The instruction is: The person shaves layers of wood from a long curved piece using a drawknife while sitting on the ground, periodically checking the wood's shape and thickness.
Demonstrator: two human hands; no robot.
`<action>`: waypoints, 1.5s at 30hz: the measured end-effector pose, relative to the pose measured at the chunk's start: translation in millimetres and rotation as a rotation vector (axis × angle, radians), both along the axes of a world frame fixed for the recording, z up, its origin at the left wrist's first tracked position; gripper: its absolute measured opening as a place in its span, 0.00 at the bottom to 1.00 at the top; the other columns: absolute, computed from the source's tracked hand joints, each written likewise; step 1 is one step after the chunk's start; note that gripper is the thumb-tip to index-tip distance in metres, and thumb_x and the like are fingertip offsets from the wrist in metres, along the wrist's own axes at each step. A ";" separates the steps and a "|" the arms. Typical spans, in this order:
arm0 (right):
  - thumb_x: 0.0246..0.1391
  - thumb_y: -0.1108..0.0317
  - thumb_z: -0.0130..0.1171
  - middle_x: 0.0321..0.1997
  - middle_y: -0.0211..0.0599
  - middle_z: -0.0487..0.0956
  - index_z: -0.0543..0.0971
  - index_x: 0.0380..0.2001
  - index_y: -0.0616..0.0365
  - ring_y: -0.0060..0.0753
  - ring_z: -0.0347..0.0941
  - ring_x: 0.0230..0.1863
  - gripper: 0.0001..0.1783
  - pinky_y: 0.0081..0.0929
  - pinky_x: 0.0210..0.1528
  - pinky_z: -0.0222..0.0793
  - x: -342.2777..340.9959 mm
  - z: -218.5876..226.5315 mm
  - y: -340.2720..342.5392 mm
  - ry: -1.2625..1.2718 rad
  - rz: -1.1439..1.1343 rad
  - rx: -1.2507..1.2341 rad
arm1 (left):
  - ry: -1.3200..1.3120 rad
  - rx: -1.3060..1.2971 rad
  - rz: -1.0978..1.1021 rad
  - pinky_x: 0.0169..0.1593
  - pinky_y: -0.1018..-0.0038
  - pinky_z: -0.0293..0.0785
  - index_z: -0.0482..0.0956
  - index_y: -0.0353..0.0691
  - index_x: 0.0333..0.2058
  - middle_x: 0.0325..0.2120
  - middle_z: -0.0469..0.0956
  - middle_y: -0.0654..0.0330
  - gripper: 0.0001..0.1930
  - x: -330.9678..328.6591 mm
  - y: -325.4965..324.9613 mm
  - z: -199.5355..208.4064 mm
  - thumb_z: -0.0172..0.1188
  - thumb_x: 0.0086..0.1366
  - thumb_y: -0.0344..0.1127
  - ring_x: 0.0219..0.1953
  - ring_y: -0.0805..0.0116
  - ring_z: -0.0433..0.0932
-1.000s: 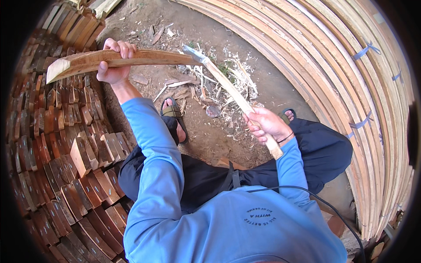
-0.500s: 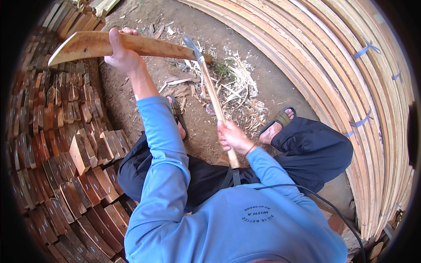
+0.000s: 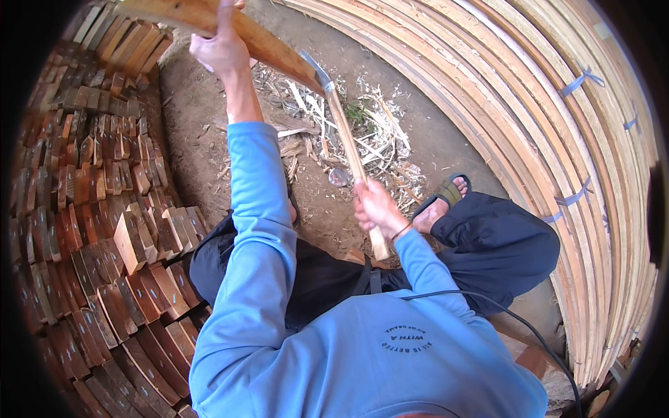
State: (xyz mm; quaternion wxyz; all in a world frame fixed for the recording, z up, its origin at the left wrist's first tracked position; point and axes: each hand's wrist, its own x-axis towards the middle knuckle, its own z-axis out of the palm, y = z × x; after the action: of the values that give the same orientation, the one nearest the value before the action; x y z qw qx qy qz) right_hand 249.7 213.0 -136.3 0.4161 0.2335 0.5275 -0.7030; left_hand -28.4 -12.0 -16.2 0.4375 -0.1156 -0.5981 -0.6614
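My left hand [image 3: 221,45] is raised at the upper left, its fingers closed around a curved, pale-brown wooden board [image 3: 272,50]. The board slants down to the right, and its far left end runs out of the picture. In my right hand [image 3: 378,207] is the wooden handle of an adze [image 3: 346,136], gripped near its lower end. Its metal head lies against the board's lower right end; whether the edge has bitten into the wood cannot be seen.
Wood shavings [image 3: 380,129] and splinters litter the dirt floor between my feet. Stacks of short wooden pieces [image 3: 132,299] rise on the left. Long bent planks [image 3: 543,132], tied with strips, curve along the right. A black cable [image 3: 516,317] crosses my blue sweater.
My left hand has moved farther away and slightly right, and the board now slants more steeply. My right hand and the adze have shifted slightly right.
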 end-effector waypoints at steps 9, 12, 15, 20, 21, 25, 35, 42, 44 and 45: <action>0.76 0.53 0.38 0.22 0.21 0.59 0.63 0.39 0.50 0.14 0.49 0.14 0.15 0.19 0.13 0.47 -12.9 -18.3 11.1 0.087 -0.009 -0.053 | -0.149 0.123 -0.239 0.31 0.69 0.79 0.80 0.28 0.36 0.26 0.81 0.55 0.14 -23.8 10.9 -1.0 0.68 0.62 0.36 0.25 0.65 0.81; 0.76 0.53 0.38 0.22 0.22 0.60 0.63 0.37 0.51 0.15 0.53 0.15 0.15 0.18 0.14 0.49 17.6 -11.4 9.4 0.077 -0.015 -0.033 | -0.142 0.096 -0.052 0.27 0.71 0.77 0.81 0.30 0.34 0.22 0.80 0.58 0.13 -38.2 6.1 -10.7 0.68 0.63 0.37 0.21 0.66 0.79; 0.76 0.54 0.38 0.20 0.22 0.59 0.63 0.36 0.51 0.16 0.53 0.14 0.15 0.19 0.12 0.48 40.8 -9.0 16.2 -0.004 -0.021 -0.067 | -0.099 0.093 0.039 0.27 0.71 0.77 0.81 0.30 0.33 0.21 0.79 0.59 0.13 -44.5 3.0 -4.0 0.68 0.64 0.37 0.21 0.67 0.79; 0.76 0.54 0.39 0.21 0.22 0.61 0.64 0.36 0.49 0.17 0.54 0.14 0.14 0.21 0.11 0.50 -10.2 -26.5 2.1 0.103 -0.007 -0.041 | -0.090 -0.013 0.079 0.28 0.71 0.77 0.81 0.30 0.34 0.21 0.80 0.58 0.12 -32.3 13.8 -10.6 0.67 0.65 0.36 0.21 0.67 0.79; 0.76 0.54 0.39 0.21 0.22 0.61 0.64 0.36 0.49 0.17 0.54 0.14 0.14 0.21 0.11 0.50 4.0 -20.8 2.8 0.095 -0.024 -0.027 | -0.089 -0.034 0.077 0.28 0.71 0.77 0.81 0.30 0.34 0.21 0.80 0.58 0.12 -37.6 7.3 -9.9 0.67 0.65 0.36 0.21 0.67 0.79; 0.76 0.55 0.39 0.21 0.22 0.61 0.63 0.36 0.49 0.16 0.55 0.15 0.14 0.21 0.13 0.50 32.9 -1.9 17.2 0.017 0.037 -0.018 | 0.030 0.051 -0.026 0.27 0.60 0.85 0.77 0.20 0.36 0.23 0.81 0.43 0.11 -37.5 -13.8 -16.1 0.65 0.63 0.26 0.21 0.56 0.82; 0.75 0.58 0.41 0.21 0.22 0.60 0.64 0.37 0.49 0.14 0.50 0.13 0.11 0.20 0.11 0.47 12.9 -9.1 -1.3 0.000 -0.015 -0.014 | -0.066 0.137 0.126 0.26 0.71 0.75 0.81 0.30 0.32 0.20 0.79 0.57 0.11 -10.0 -3.6 -10.8 0.67 0.64 0.35 0.19 0.66 0.78; 0.75 0.57 0.42 0.21 0.20 0.59 0.64 0.37 0.49 0.13 0.50 0.14 0.12 0.19 0.12 0.46 11.0 -18.0 10.1 0.032 -0.086 -0.078 | -0.095 0.074 0.021 0.25 0.70 0.75 0.81 0.29 0.30 0.20 0.79 0.55 0.13 14.7 15.9 -5.2 0.66 0.63 0.36 0.19 0.65 0.78; 0.75 0.57 0.42 0.22 0.20 0.59 0.65 0.36 0.49 0.13 0.50 0.14 0.12 0.19 0.12 0.46 7.9 -17.6 8.6 0.041 -0.079 -0.079 | -0.160 0.496 -0.360 0.26 0.70 0.75 0.81 0.29 0.31 0.20 0.79 0.55 0.13 18.1 11.8 2.8 0.66 0.63 0.36 0.20 0.65 0.78; 0.75 0.57 0.43 0.22 0.20 0.59 0.65 0.36 0.49 0.13 0.50 0.14 0.12 0.19 0.12 0.46 6.4 -17.0 8.9 0.040 -0.067 -0.071 | -0.155 0.506 -0.354 0.27 0.70 0.75 0.81 0.29 0.31 0.20 0.79 0.55 0.13 19.6 11.1 3.9 0.66 0.63 0.36 0.20 0.65 0.78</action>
State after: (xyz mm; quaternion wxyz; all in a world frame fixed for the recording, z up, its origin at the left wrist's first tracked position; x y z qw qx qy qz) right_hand 256.1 221.9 -153.3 0.3895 0.2219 0.5025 -0.7393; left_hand -8.8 -0.9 -12.4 0.2835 -0.0548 -0.4167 -0.8620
